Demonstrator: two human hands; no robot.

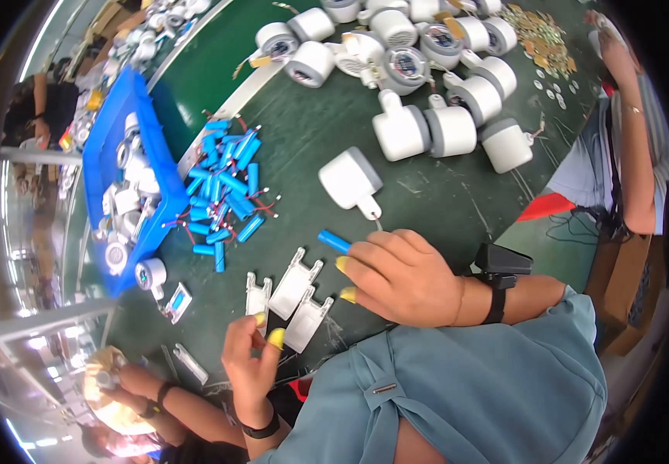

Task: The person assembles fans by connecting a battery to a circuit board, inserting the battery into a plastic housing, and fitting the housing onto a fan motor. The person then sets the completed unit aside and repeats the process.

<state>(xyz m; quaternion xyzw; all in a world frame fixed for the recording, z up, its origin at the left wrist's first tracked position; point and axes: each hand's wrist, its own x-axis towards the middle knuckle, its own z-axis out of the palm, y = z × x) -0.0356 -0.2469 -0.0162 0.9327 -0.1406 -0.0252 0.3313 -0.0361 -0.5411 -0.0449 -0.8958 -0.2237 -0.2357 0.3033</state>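
Yellow covers sit on the thumb and a fingertip of my left hand (248, 357). Its thumb and forefinger are apart, by the lower end of a narrow white plastic piece (258, 296); whether they touch it I cannot tell. Two more white plastic covers, an upper one (296, 287) and a lower one (308, 322), lie beside it. My right hand (408, 280), also with yellow-covered tips, is closed around a blue cylindrical battery (333, 240), whose one end sticks out past the fingers. Beyond that hand lies a white round-headed device (350, 178) with a short stem.
Blue batteries with wires (226, 185) are heaped left of centre. A blue bin (165, 166) of white parts stands farther left. Several white devices (400, 69) crowd the far side, near small tan parts (539, 39). Another person's arm (636, 147) is at the right.
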